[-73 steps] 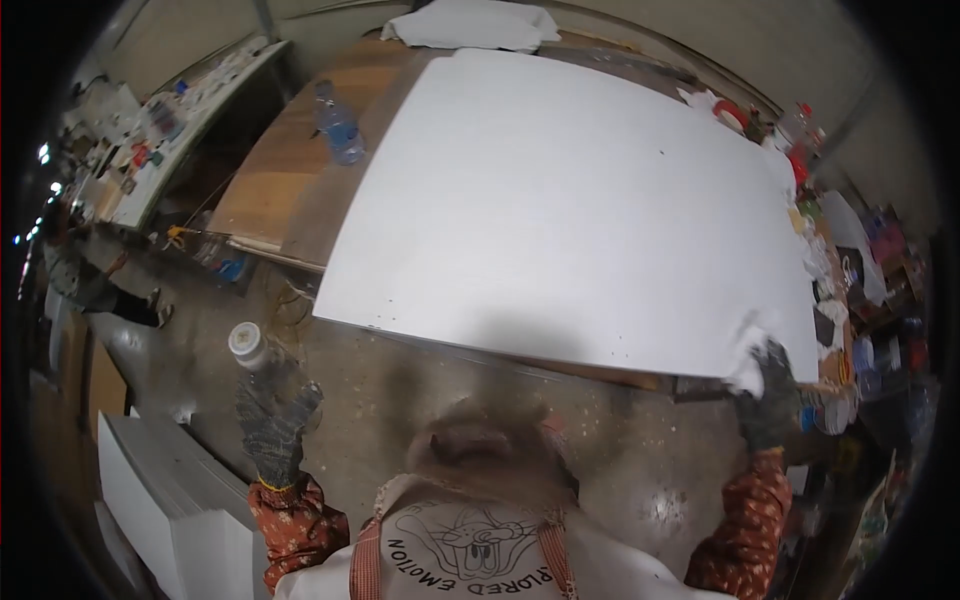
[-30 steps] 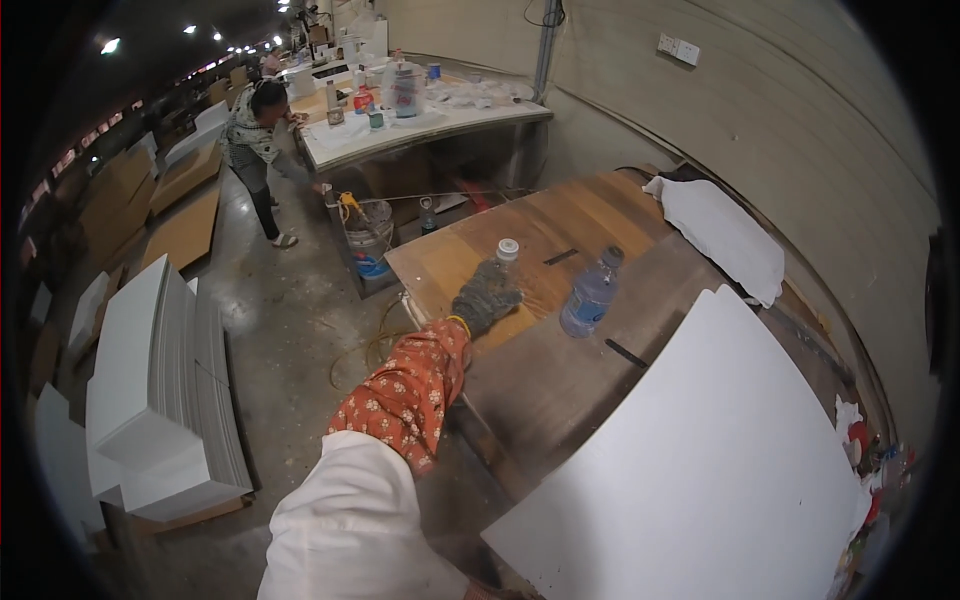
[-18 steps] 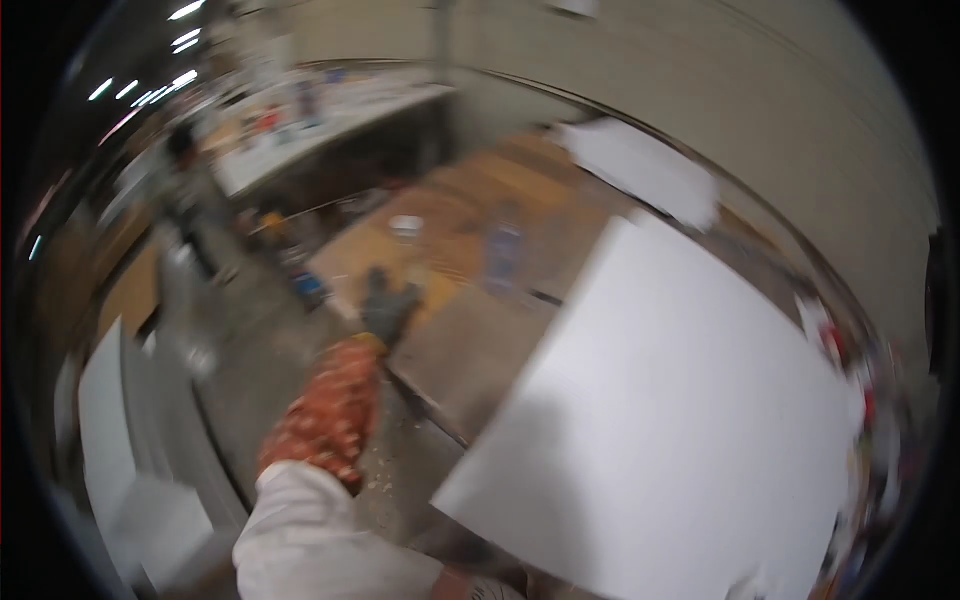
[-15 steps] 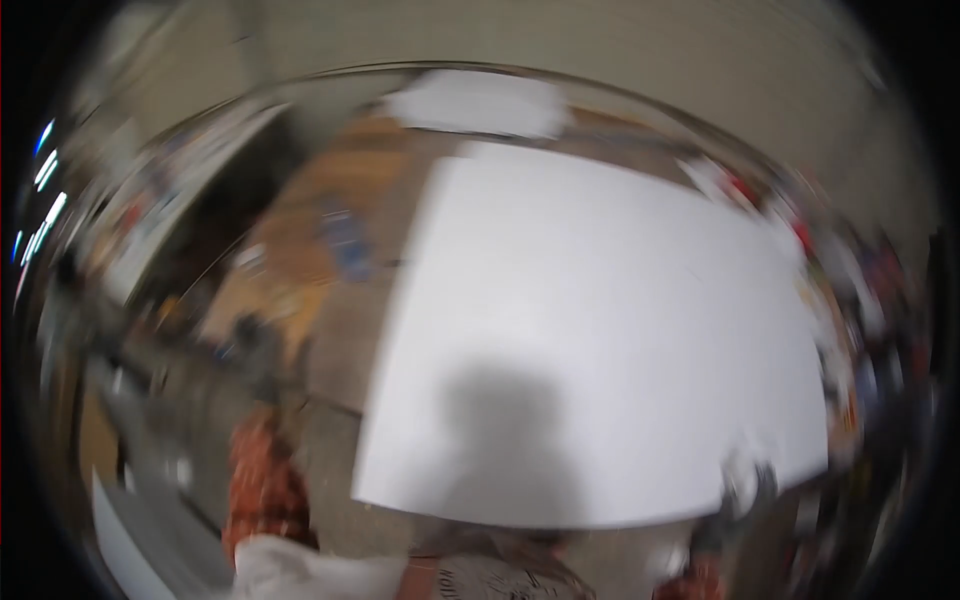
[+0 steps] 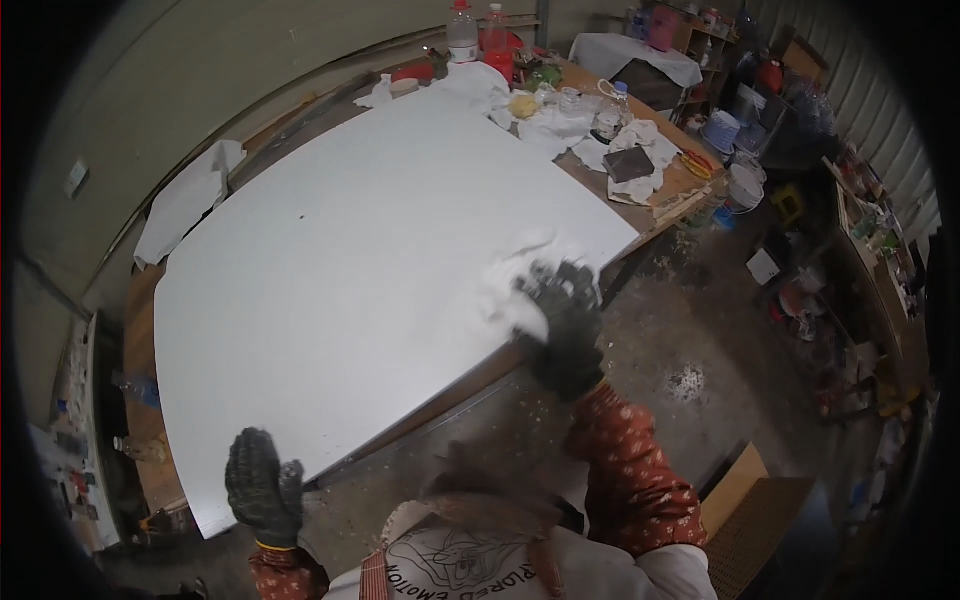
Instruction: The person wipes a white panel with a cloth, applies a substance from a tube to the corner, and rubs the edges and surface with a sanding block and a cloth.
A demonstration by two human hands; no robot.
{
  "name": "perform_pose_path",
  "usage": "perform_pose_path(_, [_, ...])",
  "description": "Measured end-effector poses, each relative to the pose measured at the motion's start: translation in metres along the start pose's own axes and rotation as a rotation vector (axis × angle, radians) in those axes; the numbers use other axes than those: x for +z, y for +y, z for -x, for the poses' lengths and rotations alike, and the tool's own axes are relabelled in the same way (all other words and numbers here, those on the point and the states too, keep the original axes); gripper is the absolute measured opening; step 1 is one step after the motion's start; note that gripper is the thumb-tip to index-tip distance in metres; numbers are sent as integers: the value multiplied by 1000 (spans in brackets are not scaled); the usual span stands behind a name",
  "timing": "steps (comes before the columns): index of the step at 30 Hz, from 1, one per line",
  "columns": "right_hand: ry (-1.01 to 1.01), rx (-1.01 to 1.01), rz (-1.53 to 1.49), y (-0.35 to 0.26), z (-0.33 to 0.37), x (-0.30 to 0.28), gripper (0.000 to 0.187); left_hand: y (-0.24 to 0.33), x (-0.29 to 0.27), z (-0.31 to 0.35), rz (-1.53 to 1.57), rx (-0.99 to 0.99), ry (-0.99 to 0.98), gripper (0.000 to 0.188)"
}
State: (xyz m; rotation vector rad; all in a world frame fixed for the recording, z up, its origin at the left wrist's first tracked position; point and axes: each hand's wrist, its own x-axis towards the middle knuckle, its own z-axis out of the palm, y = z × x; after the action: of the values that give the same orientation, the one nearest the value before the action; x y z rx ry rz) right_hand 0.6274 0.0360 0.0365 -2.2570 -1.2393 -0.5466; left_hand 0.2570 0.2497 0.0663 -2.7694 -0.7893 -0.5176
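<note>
A large white board (image 5: 350,250) lies across the table, with a small dark speck on its upper part. My left hand (image 5: 262,485), in a dark knit glove, rests flat at the board's near left corner with its fingers stretched out. Near the board's right edge, my gloved right hand (image 5: 563,325) presses on a crumpled white cloth (image 5: 512,290), its fingers curled over it and slightly blurred. Part of that cloth is hidden beneath the glove. Reddish patterned sleeves cover both forearms.
At the table's far end stand a clear bottle (image 5: 462,38) and a bottle of red liquid (image 5: 497,48). Red-handled pliers (image 5: 697,165) and a dark square pad (image 5: 630,164) lie to the right. A cardboard box (image 5: 760,510) sits on the floor at lower right.
The view has swung to the right and sharpened. My left hand, earlier off the board at the left, now lies on its corner. My right hand now presses the cloth on the board.
</note>
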Motion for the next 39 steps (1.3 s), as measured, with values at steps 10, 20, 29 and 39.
perform_pose_path(10, [177,609,-590,194,-7,3,43,-2,7,-20,20,-24,8,42])
perform_pose_path(20, [-79,662,-405,277,29,31,41,15,53,-12,377,-452,199,34])
perform_pose_path(29, [-170,156,-44,344,-23,7,50,52,111,3,911,-765,730,42])
perform_pose_path(39, [-225,-815,-457,271,-125,-48,40,250,85,-135,1017,-902,1026,31])
